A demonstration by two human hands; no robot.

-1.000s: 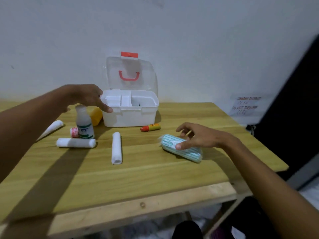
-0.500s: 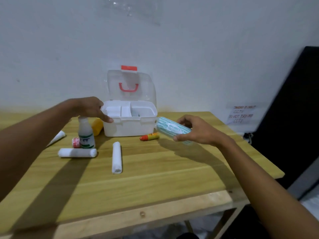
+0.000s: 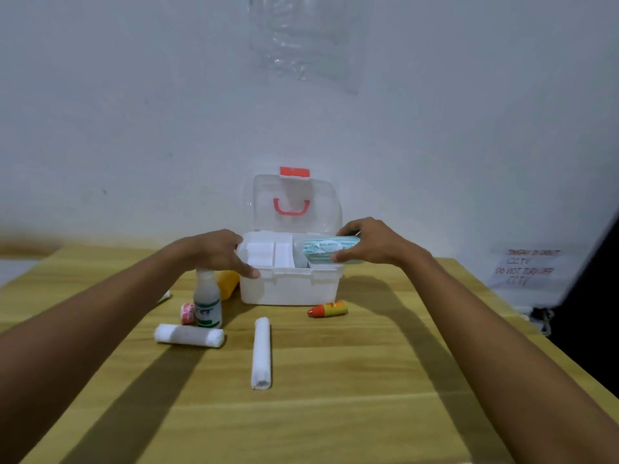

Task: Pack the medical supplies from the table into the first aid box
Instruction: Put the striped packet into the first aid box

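Wooden desk (image 3: 335,413) carries unpacked rolls and bottles; right hand (image 3: 371,242) pinches the teal-striped packet (image 3: 326,249) over the white plastic first aid box (image 3: 291,286), left hand (image 3: 217,252) spread, steadying it.

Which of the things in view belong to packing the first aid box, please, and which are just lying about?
Job: box; striped pack in right hand; left hand on box; bottle; two gauze rolls; red-capped tube; pink roll; yellow item.

Lying about: wall sign; plastic sheet.
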